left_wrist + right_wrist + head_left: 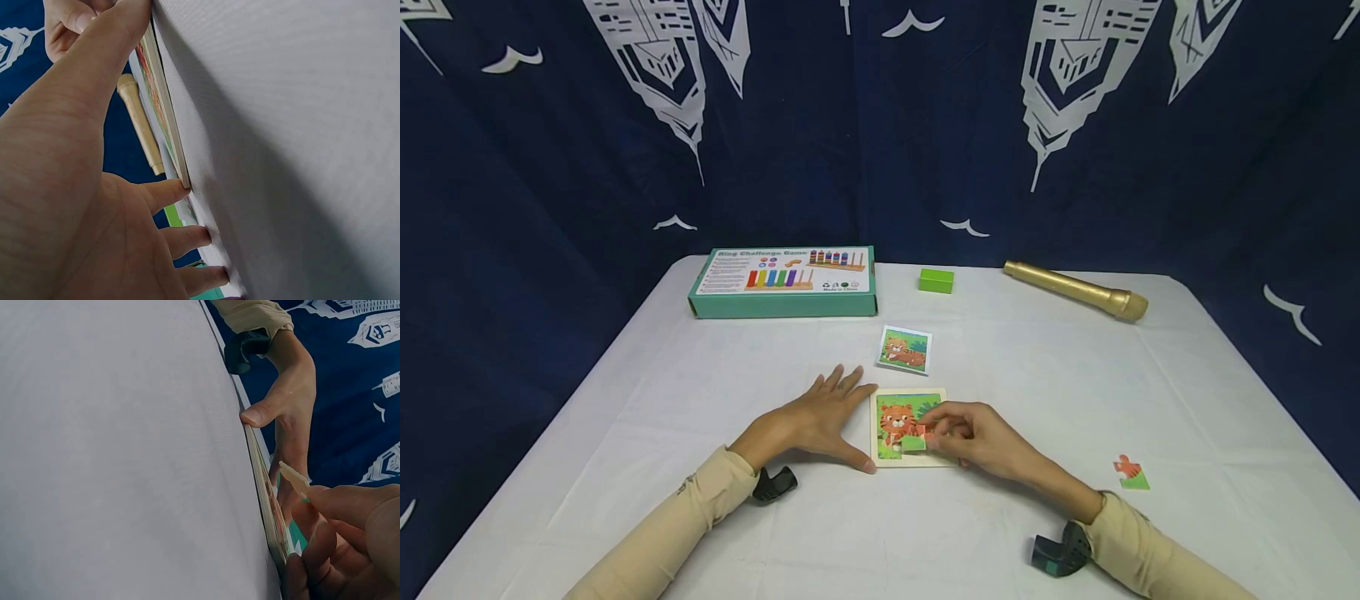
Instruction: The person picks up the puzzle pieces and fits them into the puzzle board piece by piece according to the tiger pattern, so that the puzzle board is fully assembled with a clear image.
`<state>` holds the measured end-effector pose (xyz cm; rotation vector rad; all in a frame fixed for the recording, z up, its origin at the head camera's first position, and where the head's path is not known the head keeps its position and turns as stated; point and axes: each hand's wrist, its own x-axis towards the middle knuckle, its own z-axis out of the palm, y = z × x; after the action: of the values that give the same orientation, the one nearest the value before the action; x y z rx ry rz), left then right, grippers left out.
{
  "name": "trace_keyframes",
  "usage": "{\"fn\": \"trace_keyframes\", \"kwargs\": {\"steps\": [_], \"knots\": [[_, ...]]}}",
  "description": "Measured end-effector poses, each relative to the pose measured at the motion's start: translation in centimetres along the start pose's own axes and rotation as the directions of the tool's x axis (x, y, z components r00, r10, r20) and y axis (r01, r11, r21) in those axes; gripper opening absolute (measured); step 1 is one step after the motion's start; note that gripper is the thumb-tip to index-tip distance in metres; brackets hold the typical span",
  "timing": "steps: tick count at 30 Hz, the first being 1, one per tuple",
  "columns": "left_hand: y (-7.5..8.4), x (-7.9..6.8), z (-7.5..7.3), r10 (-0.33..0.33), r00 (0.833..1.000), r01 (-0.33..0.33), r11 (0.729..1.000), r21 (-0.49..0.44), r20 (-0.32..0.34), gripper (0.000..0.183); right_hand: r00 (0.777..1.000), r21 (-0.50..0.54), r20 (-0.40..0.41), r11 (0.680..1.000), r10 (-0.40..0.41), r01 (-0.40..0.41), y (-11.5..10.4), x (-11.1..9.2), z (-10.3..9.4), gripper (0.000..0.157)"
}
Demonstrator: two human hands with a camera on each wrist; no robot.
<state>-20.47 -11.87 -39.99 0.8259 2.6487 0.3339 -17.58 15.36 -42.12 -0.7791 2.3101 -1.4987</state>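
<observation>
A wooden puzzle board with a tiger picture lies flat on the white table. My left hand spreads along its left side, the thumb at the near left corner and the index fingertip at the far left corner. Over the board's near right part, my right hand pinches a puzzle piece between thumb and fingers. From the right wrist view, that piece is tilted and raised above the board. Another puzzle piece, orange and green, lies on the table to the right.
Behind the board lies a small tiger picture card. Farther back are a green game box, a bright green block and a gold microphone. A dark blue patterned curtain hangs behind the table.
</observation>
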Motion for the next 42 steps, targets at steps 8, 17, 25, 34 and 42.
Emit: {"fn": "trace_keyframes", "kwargs": {"steps": [8, 17, 25, 34, 42], "knots": [[0.1, 0.0, 0.0, -0.009, 1.000, 0.009, 1.000, 0.000, 0.003, 0.116, 1.000, -0.070, -0.002, 0.997, 0.014, -0.014, -0.3, 0.2, 0.2, 0.022], [0.1, -0.1, 0.0, -0.009, 1.000, 0.009, 1.000, -0.005, -0.004, 0.116, 1.000, -0.149, -0.003, 0.989, 0.014, -0.014, -0.6, 0.3, 0.3, 0.016], [0.1, 0.0, 0.0, -0.009, 1.000, 0.009, 1.000, -0.005, -0.003, 0.116, 1.000, -0.197, 0.001, 0.980, 0.007, -0.006, -0.8, 0.3, 0.5, 0.017], [0.1, -0.2, -0.2, -0.003, 1.000, 0.003, 1.000, -0.012, -0.004, 0.114, 0.995, -0.350, -0.021, 0.933, -0.093, 0.079, -0.6, 0.3, 0.6, 0.017], [0.1, -0.1, -0.2, -0.001, 1.000, 0.001, 1.000, -0.013, -0.002, 0.114, 0.992, -0.424, -0.041, 0.901, -0.119, 0.090, -0.6, 0.4, 1.1, 0.017]]}}
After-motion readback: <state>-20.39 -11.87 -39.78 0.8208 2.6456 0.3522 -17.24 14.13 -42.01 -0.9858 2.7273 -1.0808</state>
